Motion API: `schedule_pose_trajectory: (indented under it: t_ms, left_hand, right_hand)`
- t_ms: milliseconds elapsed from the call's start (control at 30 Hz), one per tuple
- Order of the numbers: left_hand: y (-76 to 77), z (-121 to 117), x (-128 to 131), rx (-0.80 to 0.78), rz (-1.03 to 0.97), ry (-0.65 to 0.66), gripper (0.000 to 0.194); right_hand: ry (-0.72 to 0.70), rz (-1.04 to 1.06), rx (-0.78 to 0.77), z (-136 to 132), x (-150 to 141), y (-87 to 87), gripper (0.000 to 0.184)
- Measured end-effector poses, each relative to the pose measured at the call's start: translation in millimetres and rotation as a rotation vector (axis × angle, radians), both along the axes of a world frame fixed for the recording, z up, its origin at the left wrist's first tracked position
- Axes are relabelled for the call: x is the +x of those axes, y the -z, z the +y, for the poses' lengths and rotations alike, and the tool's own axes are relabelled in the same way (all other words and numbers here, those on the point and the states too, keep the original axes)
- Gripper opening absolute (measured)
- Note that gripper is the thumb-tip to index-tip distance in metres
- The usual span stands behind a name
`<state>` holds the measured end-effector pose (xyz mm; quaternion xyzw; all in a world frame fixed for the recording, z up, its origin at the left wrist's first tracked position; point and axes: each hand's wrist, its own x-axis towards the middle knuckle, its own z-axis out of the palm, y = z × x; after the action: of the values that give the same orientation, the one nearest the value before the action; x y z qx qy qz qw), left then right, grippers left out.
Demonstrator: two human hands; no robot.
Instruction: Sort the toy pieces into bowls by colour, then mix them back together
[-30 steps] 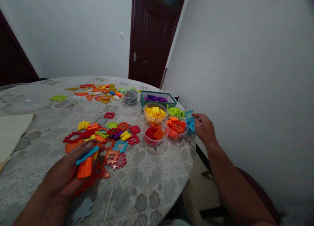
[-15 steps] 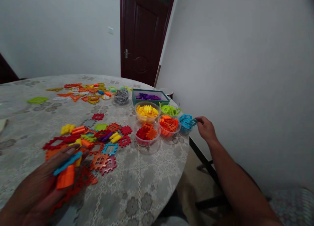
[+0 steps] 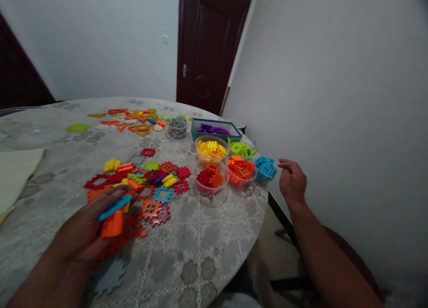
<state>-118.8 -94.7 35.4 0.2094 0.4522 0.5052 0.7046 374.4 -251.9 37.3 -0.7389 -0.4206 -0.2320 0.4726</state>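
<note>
By the left hand (image 3: 83,227), an orange block (image 3: 113,224), a blue piece (image 3: 115,207) and a yellow piece (image 3: 126,205) are grasped together; the blue piece is laid slanting across the orange block, and the hand is held at the near left side of a mixed pile (image 3: 151,208) of toothed plastic pieces. The right hand (image 3: 293,181) is held past the edge of the table (image 3: 234,219), just beside the bowl (image 3: 265,179) in which blue pieces (image 3: 265,165) are heaped. Its fingers are loosely bent, but whether something small is enclosed by them cannot be told. Next to this bowl, orange pieces (image 3: 240,168), red pieces (image 3: 203,178), yellow pieces (image 3: 211,149) and light green pieces (image 3: 241,149) are kept in their own bowls. Behind these, purple pieces (image 3: 214,129) are contained in a green box (image 3: 194,132), to the left of which a bowl is filled with grey pieces (image 3: 178,127).
</note>
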Motion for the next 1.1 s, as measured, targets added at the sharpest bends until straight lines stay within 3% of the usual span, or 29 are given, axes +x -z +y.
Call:
schedule_pose_trajectory:
  t_ms: [100, 200, 333, 433, 533, 667, 867, 1000, 1100]
  left_hand:
    - [3.6, -2.6, -1.6, 0.036, -0.063, 0.096, 0.020]
    - [8.2, -1.8, -3.3, 0.071, -0.095, 0.073, 0.015]
    - [12.9, -3.2, -2.9, 0.105, -0.120, 0.077, 0.017]
    - [15.3, -6.6, -0.9, 0.130, -0.141, 0.089, 0.018]
    - [17.3, -8.5, 2.1, 0.144, -0.174, 0.098, 0.015]
    - [18.1, -7.7, 5.9, 0.104, -0.200, 0.112, 0.004]
    - [9.5, -4.4, 3.7, -0.082, -0.273, 0.248, 0.027]
    - [-1.5, -3.5, -1.1, -0.150, -0.169, 0.200, 0.028]
    - [-3.9, -1.6, -3.3, -0.158, -0.080, 0.160, 0.024]
  right_hand:
    - [-0.212, -0.058, 0.086, 4.3, -69.4, -9.6, 0.018]
    - [-0.585, -0.100, -0.073, 12.7, -146.3, -15.9, 0.026]
    - [-1.008, -0.144, -0.274, 34.7, -239.8, -10.9, 0.054]
    - [-1.113, -0.165, -0.377, 59.5, -288.9, -0.8, 0.058]
    - [-1.119, -0.161, -0.385, 84.7, -316.7, 8.1, 0.048]
    - [-1.126, -0.147, -0.365, 107.8, -330.5, 16.6, 0.030]
    - [-1.050, -0.029, -0.290, 112.2, -323.9, 10.0, 0.024]
    - [-0.939, 0.021, -0.156, 95.9, -288.1, -12.6, 0.023]
    - [-0.796, -0.045, -0.119, 73.9, -233.8, -28.8, 0.025]
